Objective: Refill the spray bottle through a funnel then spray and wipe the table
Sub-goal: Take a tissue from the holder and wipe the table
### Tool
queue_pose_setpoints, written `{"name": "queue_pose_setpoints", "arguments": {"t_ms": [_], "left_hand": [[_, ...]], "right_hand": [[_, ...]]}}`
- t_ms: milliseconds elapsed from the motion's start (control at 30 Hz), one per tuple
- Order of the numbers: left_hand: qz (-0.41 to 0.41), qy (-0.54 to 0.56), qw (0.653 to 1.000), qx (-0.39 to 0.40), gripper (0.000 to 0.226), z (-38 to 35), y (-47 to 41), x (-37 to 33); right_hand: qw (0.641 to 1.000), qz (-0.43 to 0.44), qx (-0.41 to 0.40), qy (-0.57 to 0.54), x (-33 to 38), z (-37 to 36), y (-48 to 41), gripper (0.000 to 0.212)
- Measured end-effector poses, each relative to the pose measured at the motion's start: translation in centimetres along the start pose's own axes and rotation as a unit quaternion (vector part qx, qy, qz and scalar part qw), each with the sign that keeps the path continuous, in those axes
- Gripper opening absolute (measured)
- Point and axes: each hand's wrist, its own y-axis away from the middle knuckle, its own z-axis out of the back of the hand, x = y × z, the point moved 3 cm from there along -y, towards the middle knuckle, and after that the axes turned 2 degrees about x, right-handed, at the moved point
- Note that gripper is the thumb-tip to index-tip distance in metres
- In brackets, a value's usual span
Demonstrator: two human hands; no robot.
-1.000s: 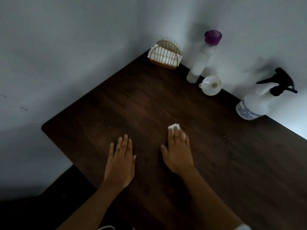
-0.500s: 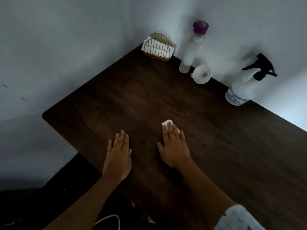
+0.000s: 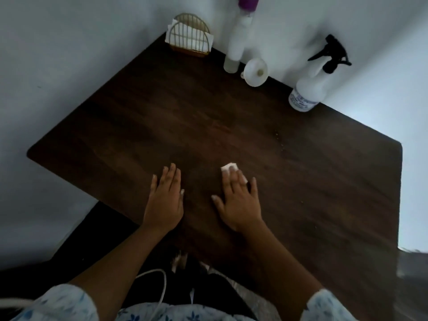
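Observation:
My right hand [image 3: 238, 200] lies flat on the dark wooden table [image 3: 139, 126], its straight fingers pressing a small white tissue [image 3: 229, 167] whose corner shows past the fingertips. My left hand [image 3: 165, 198] rests flat on the table beside it, holding nothing. At the back right, against the wall, stands the white spray bottle [image 3: 310, 89] with its black trigger head on. A white funnel [image 3: 256, 71] lies on the table to its left. A tall clear refill bottle [image 3: 236, 45] with a purple cap stands next to the funnel.
A gold wire napkin holder [image 3: 190, 39] with white napkins sits in the table's far corner. White walls close in the table at the back and left. A few small specks [image 3: 281, 144] dot the wood right of centre. The near table edge lies just under my wrists.
The camera has tilted down and pulled back, so more of my arms and sleeves show. My right hand with the tissue has slid slightly toward me; the left hand stays flat.

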Motion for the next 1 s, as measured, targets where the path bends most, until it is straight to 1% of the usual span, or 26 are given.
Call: {"name": "queue_pose_setpoints", "arguments": {"t_ms": [67,100,167,233,300,367,433,500,567,667,733,767,833,900,933,1000], "left_hand": [[-0.015,0.009,1.000,0.007,0.063,-0.1,0.5,-0.7],[-0.025,0.012,1.000,0.012,0.063,-0.2,0.8,-1.0],[-0.038,0.011,0.999,0.017,0.062,-0.4,1.3,-1.3],[-0.031,0.007,0.999,0.019,0.061,-0.6,1.4,-1.5],[-0.019,0.011,1.000,0.017,0.059,-0.8,1.1,-2.0],[-0.013,0.018,1.000,0.007,0.059,-0.9,0.6,-2.9],[-0.011,0.020,1.000,-0.006,0.059,-0.8,0.1,-3.6],[0.000,0.024,0.999,-0.022,0.059,-1.0,-0.3,-4.5],[0.014,0.032,0.999,-0.035,0.061,-1.2,-0.3,-5.2],[0.035,0.044,0.998,-0.039,0.066,-1.7,0.2,-6.2],[0.047,0.054,0.996,-0.044,0.067,-1.8,0.6,-6.3],[0.058,0.055,0.996,-0.050,0.066,-1.8,0.7,-6.2],[0.086,0.054,0.993,-0.064,0.066,-1.7,1.2,-5.8],[0.115,0.059,0.989,-0.078,0.066,-1.6,1.7,-5.3],[0.127,0.064,0.986,-0.084,0.067,-1.5,2.0,-5.2],[0.141,0.072,0.983,-0.093,0.068,-1.4,2.4,-5.1]], "right_hand": [[0.998,-0.065,-0.018,-0.018,-2.4,-0.4,2.1,0.079],[0.996,-0.082,-0.026,-0.029,-2.8,-0.9,3.8,0.081],[0.995,-0.084,-0.042,-0.041,-2.2,-2.3,7.2,0.084],[0.997,-0.050,-0.033,-0.042,0.1,-3.4,9.5,0.087],[0.999,0.005,-0.009,-0.034,2.4,-4.2,9.8,0.089],[0.998,0.061,-0.015,-0.020,3.4,-4.0,8.1,0.088],[0.995,0.093,-0.027,-0.001,2.5,-2.9,5.5,0.084],[0.997,0.077,-0.029,0.013,-0.2,-1.3,3.2,0.082],[0.999,0.044,-0.015,0.000,-3.1,-0.1,2.2,0.080],[0.999,0.002,-0.006,-0.037,-5.7,-0.5,4.3,0.082],[0.998,0.004,-0.002,-0.062,-5.6,-1.6,7.3,0.086],[0.998,0.025,0.003,-0.064,-5.1,-2.3,8.9,0.088],[0.993,0.104,0.026,-0.047,-3.2,-3.8,11.2,0.091],[0.981,0.189,0.046,-0.004,-1.1,-4.8,11.9,0.088],[0.975,0.220,0.043,0.007,-0.2,-5.1,11.8,0.084],[0.967,0.252,0.043,0.006,0.9,-4.9,10.6,0.079]]}}
